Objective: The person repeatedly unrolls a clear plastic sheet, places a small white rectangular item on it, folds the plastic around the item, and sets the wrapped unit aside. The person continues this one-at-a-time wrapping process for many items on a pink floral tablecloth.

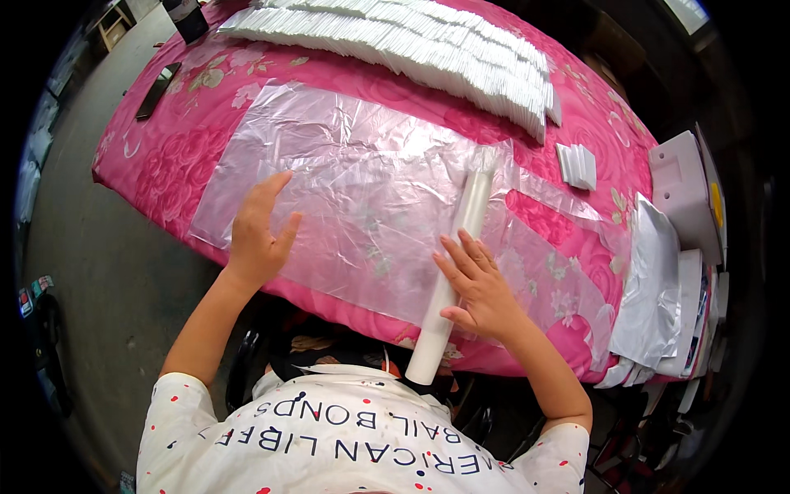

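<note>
One dark phone (159, 90) and one dark cup (188, 20) sit at the left of a pink floral tablecloth (169, 177), as a person works with two bare hands. The left hand (260, 230) is open, thumb parted from the fingers, above the near-left part of one clear plastic sheet (354, 173) (whether it touches, the view cannot settle). Beyond the sheet stands one long bank of white folded packets (395, 37), in several rows too dense to count. Across the sheet's right part lies one pale roll (448, 288), its long axis slanting from the person's lap, where the near end overhangs the table edge, to a far end pointing away and slightly right. The right hand (479, 284) lies on the roll, its fingers spread. Farther right come one small cluster of white packets (578, 166), one silvery-white bag (648, 280) and one white box (681, 181).
</note>
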Action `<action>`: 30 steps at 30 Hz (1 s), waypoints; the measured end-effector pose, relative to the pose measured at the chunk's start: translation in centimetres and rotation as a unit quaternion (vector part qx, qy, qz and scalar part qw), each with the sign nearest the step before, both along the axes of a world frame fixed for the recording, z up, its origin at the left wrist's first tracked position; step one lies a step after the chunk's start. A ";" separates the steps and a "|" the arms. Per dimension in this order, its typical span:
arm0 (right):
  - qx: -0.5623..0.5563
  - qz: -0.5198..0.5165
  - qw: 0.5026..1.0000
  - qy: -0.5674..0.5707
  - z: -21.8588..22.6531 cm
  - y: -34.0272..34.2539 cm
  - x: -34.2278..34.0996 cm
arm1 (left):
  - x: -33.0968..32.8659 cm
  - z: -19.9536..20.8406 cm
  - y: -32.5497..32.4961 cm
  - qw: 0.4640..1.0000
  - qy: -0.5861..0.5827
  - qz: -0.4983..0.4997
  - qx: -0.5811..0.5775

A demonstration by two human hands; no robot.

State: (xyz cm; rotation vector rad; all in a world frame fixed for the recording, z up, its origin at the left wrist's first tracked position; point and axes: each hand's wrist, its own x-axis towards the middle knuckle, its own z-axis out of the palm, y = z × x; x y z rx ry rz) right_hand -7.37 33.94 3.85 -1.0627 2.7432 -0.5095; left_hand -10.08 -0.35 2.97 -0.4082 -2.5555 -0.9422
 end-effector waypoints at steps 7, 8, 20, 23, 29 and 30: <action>-0.249 0.324 0.909 -0.078 1.5 -16.3 0.5 | 1.4 -0.3 -3.6 0.997 -0.030 0.047 0.055; -0.265 0.324 0.906 -0.073 2.1 -16.8 0.2 | 1.8 -0.2 -4.2 0.996 -0.037 0.056 0.057; -0.133 0.210 0.959 0.137 -2.7 -22.8 -12.0 | 7.9 0.5 -8.2 0.983 -0.133 0.104 0.067; -0.085 0.198 0.970 0.111 -3.1 -28.7 -13.2 | 8.5 -0.1 -8.1 0.982 -0.116 0.146 -0.032; -0.232 -0.038 0.964 0.126 -4.5 -35.8 -11.7 | 7.7 -0.4 -8.0 0.919 -0.270 0.267 -0.107; -0.256 -0.067 0.959 0.102 -4.6 -36.0 -11.3 | 7.5 -0.4 -8.3 0.918 -0.274 0.273 -0.087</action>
